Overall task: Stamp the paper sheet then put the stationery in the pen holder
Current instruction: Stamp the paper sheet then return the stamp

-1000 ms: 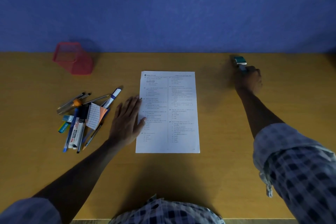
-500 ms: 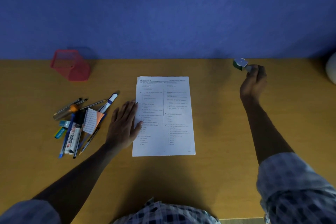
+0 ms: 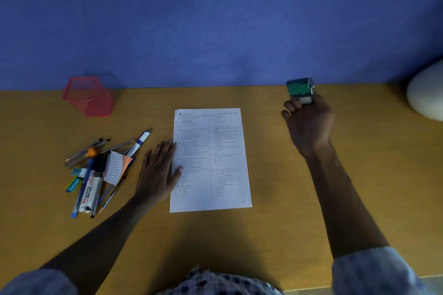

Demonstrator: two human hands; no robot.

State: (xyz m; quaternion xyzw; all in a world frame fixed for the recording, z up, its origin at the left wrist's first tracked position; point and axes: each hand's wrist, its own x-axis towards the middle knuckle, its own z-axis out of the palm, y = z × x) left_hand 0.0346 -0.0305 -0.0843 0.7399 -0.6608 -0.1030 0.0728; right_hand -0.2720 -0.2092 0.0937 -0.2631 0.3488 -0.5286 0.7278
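Observation:
A printed paper sheet (image 3: 209, 160) lies flat in the middle of the yellow table (image 3: 275, 223). My left hand (image 3: 159, 172) rests flat on its left edge, fingers straight. My right hand (image 3: 308, 124) is raised to the right of the sheet and grips a green stamp (image 3: 300, 88), whose green end points up and away from me. A pile of stationery (image 3: 96, 172) with pens, pencils, a marker, erasers and sticky notes lies left of my left hand. The pink mesh pen holder (image 3: 90, 97) stands at the back left.
A white rounded object (image 3: 426, 93) sits at the far right edge by the blue wall. Bare tabletop lies between the sheet and my right arm and in front of the sheet.
My right hand has lifted the stamp off the table at the back right and brought it up and slightly toward the sheet. My left hand has stayed on the sheet's edge.

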